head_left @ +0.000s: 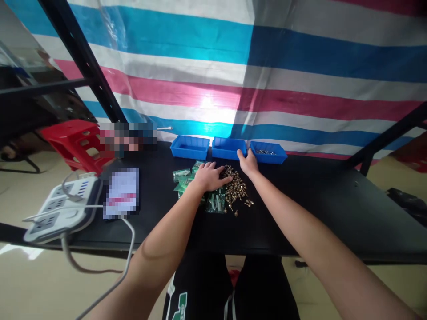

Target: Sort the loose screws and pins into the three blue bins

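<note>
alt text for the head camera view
A person's left hand lies over plastic packets and the edge of a pile of brass-coloured metal pieces on a black table. The right hand is at the gap between the middle and right of three blue trays, before a striped sheet.

Bare left hand [209,177] and bare right hand [248,164], bare forearms [168,238], black trousers [267,284], pale drawstring cords [234,306] at the front, green blocky marking [182,305] edged in white on the left leg, white strip [171,286] above it.

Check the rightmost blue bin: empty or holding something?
Holding something: small silvery pieces lie inside the rightmost blue bin, below its rim.
</note>
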### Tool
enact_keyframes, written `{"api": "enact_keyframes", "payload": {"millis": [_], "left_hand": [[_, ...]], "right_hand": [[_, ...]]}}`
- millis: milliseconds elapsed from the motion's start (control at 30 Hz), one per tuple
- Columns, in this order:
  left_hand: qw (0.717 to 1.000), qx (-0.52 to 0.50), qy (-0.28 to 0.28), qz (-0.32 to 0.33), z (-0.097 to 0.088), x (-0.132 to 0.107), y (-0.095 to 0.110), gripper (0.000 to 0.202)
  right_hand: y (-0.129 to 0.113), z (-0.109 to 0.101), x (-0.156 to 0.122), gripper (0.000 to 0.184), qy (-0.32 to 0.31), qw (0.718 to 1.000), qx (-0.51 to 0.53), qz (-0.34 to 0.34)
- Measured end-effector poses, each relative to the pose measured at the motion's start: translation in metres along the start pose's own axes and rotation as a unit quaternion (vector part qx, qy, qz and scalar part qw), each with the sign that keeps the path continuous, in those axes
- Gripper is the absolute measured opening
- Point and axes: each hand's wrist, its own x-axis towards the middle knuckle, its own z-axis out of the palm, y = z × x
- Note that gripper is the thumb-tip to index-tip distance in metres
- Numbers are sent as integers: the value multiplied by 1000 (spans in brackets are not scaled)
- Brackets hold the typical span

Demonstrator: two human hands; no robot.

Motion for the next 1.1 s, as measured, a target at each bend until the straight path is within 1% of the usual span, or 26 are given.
{"api": "enact_keyframes", "payload": {"millis": [33,67,167,200,233,267,333,433,500,567,700,800,900,967,1033,1067,1100], "left_hand": [[1000,-1,-4,2,1,0,0,86],[1000,-3,-8,5,1,0,0,86],[1000,-5,-13,24,4,0,1,86],[999,-6,-13,32,4,0,2,85],[999,-7,-13,38,5,0,3,85],[999,-9,-14,44,5,0,4,84],[998,-11,-17,56,5,-1,6,82],[997,-8,-18,73,5,-2,10,79],[997,-8,-10,82,6,-3,13,77],[995,-14,-3,94,7,-3,15,75],[991,-51,11,123,3,-4,19,72],[985,-81,62,138,-8,-5,18,59],[979,-102,135,117,-23,-4,7,37],[973,-116,190,60,-30,-3,-7,31],[961,-98,259,-20,-32,0,-25,33],[955,-81,280,-50,-31,1,-34,36],[953,-61,287,-74,-29,2,-43,39]], "right_hand": [[-3,-4,-8,77,-10,1000,-9,18],[-6,-10,-17,79,-24,1000,-12,7],[-15,-27,-45,77,-62,995,2,-84],[-17,-32,-52,78,-64,992,4,-113],[-18,-37,-57,79,-65,989,5,-130],[-18,-41,-60,78,-78,987,8,-143],[-17,-45,-63,75,-131,978,14,-160],[-12,-44,-62,71,-234,958,7,-166],[-10,-42,-63,70,-273,947,-6,-168],[-10,-40,-64,69,-285,942,-18,-178],[-15,-41,-65,66,-273,942,-33,-191],[-17,-44,-64,58,-258,946,-32,-196],[-18,-45,-65,53,-250,946,-27,-205],[-18,-45,-66,52,-246,946,-29,-209],[-18,-46,-65,53,-238,946,-35,-218],[-18,-47,-63,53,-228,946,-39,-225],[-16,-49,-61,52,-211,948,-44,-233]]}}
